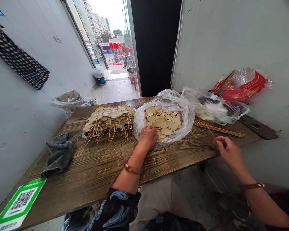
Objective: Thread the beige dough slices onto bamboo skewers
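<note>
My left hand (148, 137) is at the near left edge of a clear plastic bag (188, 117), its fingers curled down against a heap of pale, oval, flat slices (167, 123). Its fingertips are hidden, so what they hold cannot be made out. Off the table's front right edge, my right hand (227, 150) pinches a thin wooden skewer (211, 133) between thumb and fingers, with the skewer pointing up and away. Left of the bag, many skewers threaded with the same slices (110, 114) lie stacked on a metal tray (83, 135), sticks toward me.
Loose skewers (221, 129) lie right of the bag, near a second plastic bag (214, 109), a dark flat board (258, 126) and red packaging (248, 88). A grey cloth (60, 154) and a green QR card (19, 203) are on the wooden table (93, 183) at left.
</note>
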The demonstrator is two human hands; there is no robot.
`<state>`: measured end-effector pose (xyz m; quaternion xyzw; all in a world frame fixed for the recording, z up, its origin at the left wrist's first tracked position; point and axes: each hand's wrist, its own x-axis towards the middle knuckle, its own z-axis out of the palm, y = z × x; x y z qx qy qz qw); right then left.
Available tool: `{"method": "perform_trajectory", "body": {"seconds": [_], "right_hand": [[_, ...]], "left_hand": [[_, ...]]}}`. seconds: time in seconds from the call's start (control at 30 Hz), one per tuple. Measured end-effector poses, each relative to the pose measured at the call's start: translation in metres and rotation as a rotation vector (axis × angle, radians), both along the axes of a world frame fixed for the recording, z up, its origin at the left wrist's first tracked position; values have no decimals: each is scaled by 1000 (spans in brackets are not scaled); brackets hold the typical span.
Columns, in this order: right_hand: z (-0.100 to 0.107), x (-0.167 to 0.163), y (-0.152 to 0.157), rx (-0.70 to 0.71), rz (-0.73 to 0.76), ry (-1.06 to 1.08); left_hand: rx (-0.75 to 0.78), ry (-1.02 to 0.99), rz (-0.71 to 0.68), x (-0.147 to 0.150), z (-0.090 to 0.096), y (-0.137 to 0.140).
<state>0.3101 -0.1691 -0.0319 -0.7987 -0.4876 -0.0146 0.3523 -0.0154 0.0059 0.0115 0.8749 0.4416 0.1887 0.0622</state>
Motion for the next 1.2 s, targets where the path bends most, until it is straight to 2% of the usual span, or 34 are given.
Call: {"method": "perform_trajectory", "body": {"seconds": [0.1,0.23,0.4,0.47,0.53,0.63,0.77,0.87,1.0,1.2], "right_hand": [[11,-19,-4,151,9,341],[26,-64,6,261,165,773],[32,-125,32,216,352,1057],[30,-143,44,198,385,1127],[25,-155,54,179,407,1123],[15,-162,62,153,425,1020],[8,-160,60,152,439,859],[12,-158,53,134,467,786],[18,-161,47,118,552,683],[16,-164,47,130,635,557]], "left_hand": [[0,61,-4,-1,-2,1],[-9,62,20,-1,-8,4],[-38,-9,43,0,-10,5],[-58,-81,39,1,-8,6],[-136,-195,25,2,-7,7],[-352,-488,-1,4,-7,9],[-678,-906,12,3,-7,10],[-843,-1135,28,2,-1,7],[-962,-1335,36,0,7,4],[-941,-1407,43,-1,8,3]]}}
